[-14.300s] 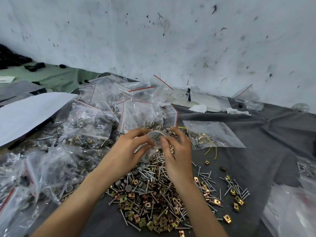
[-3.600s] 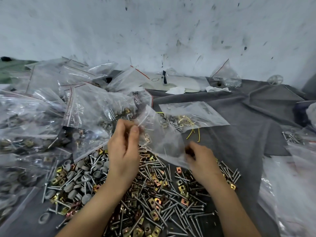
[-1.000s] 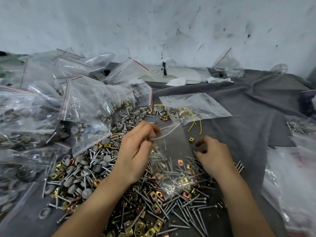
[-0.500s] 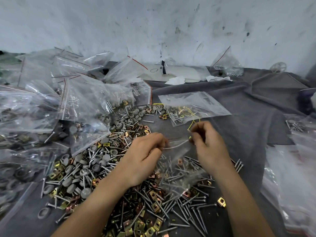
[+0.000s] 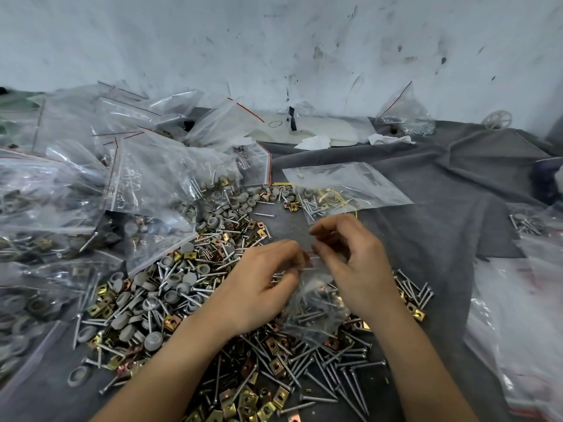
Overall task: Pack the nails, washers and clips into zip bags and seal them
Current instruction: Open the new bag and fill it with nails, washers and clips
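Loose nails [image 5: 332, 382] and brass-coloured clips [image 5: 231, 408] are lying in a heap nearest the person, right under the small zip bag [image 5: 313, 306]. A nail point could be poking through the thin film if the bag is being pressed down during closing. The left hand [image 5: 259, 287] and right hand [image 5: 356, 263] are both pinching the bag's top edge, fingertips nearly meeting. A nail or clip sitting in the zip track would be keeping the seal from closing, and the load could be spilling back out. The bag is looking clear, crumpled and part full of nails and a few clips, and its bottom seems to be resting on the heap. Beyond, grey washers [image 5: 182, 283] are spreading leftward, a flat bag [image 5: 344, 187] is lying on the grey cloth [image 5: 441, 208], and filled bags [image 5: 137, 184] are piling toward the wall [image 5: 274, 41].
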The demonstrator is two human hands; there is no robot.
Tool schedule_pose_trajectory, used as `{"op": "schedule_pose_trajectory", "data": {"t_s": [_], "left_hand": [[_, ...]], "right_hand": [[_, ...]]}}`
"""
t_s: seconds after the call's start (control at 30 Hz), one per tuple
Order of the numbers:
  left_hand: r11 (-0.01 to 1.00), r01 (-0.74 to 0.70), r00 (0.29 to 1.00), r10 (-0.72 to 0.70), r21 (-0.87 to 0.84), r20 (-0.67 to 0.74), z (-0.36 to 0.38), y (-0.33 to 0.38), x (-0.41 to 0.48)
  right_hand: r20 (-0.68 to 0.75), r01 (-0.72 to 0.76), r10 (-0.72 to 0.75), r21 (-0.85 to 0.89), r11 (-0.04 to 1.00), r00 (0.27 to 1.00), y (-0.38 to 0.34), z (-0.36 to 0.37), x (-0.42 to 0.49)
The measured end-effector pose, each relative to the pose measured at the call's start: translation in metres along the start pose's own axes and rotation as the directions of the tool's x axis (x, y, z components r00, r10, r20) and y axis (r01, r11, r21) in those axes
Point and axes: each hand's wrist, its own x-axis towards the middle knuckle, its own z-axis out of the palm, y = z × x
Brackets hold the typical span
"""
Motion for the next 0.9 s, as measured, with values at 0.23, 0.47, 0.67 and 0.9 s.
{"op": "schedule_pose_trajectory", "data": {"t_s": [0.23, 0.47, 0.67, 0.9], "left_hand": [[0.966, 0.244, 0.935, -0.211, 0.084, -0.284, -0.002, -0.006, 0.001], [0.956, 0.282, 0.922, -0.247, 0.077, -0.299, -0.003, -0.006, 0.001], [0.956, 0.284, 0.917, -0.25, 0.069, -0.311, -0.004, -0.007, 0.001], [0.984, 0.177, 0.947, -0.165, 0.016, -0.277, -0.002, -0.002, 0.001]], "right_hand": [[-0.135, -0.256, 0.226, -0.277, 0.926, 0.965, 0.018, -0.02, 0.004], [0.253, -0.415, 0.555, -0.442, 0.795, 0.793, 0.025, -0.022, 0.001], [0.237, -0.295, 0.445, -0.478, 0.828, 0.864, 0.024, -0.019, 0.003], [0.253, -0.294, 0.419, -0.415, 0.861, 0.872, 0.024, -0.017, 0.002]]}}
